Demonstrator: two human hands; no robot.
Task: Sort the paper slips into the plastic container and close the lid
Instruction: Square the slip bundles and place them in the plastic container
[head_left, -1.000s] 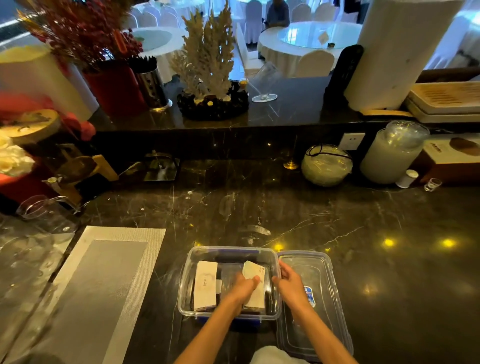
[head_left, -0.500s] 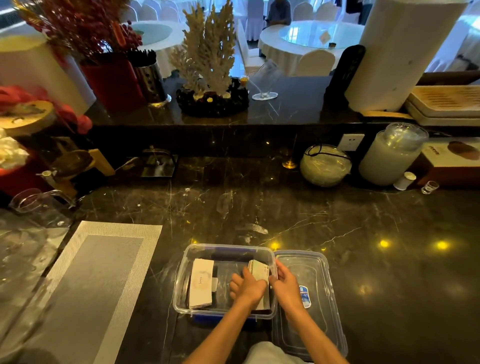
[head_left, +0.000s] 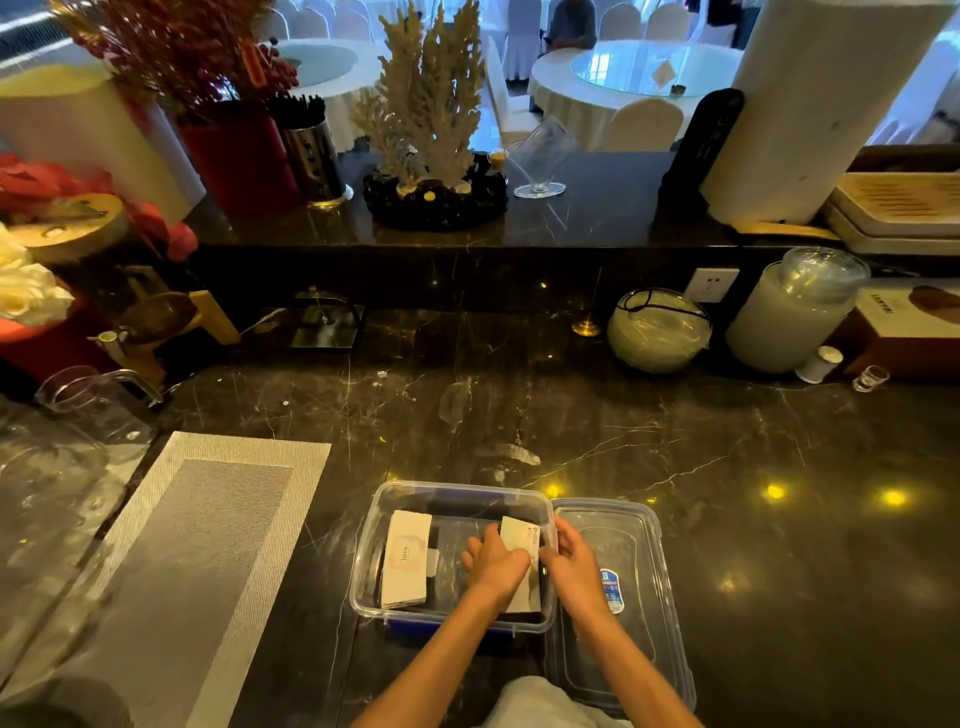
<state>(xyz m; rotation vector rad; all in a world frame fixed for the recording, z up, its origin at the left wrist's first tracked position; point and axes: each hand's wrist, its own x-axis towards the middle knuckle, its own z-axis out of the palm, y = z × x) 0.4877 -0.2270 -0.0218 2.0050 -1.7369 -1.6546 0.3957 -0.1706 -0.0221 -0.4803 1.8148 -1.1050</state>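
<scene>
A clear plastic container (head_left: 395, 499) stands open on the dark marble counter near its front edge. Inside on the left lies a pale stack of paper slips (head_left: 406, 558) with "love" printed on it. A second stack of paper slips (head_left: 519, 538) stands against the container's right wall. My left hand (head_left: 493, 564) is inside the container, pressed against that stack. My right hand (head_left: 571, 564) rests over the right rim, its fingers touching the same stack. The clear lid (head_left: 631, 561) with a blue label lies flat on the counter just right of the container.
A grey woven placemat (head_left: 197, 561) lies to the left. Clear glass jugs (head_left: 88, 400) stand at the far left. A round glass bowl (head_left: 657, 332), a white lidded jar (head_left: 789, 312) and small cups line the back right, below a raised ledge (head_left: 597, 228).
The right stack of slips has gone lower and upright against the container's right wall. Both hands have closed in on it.
</scene>
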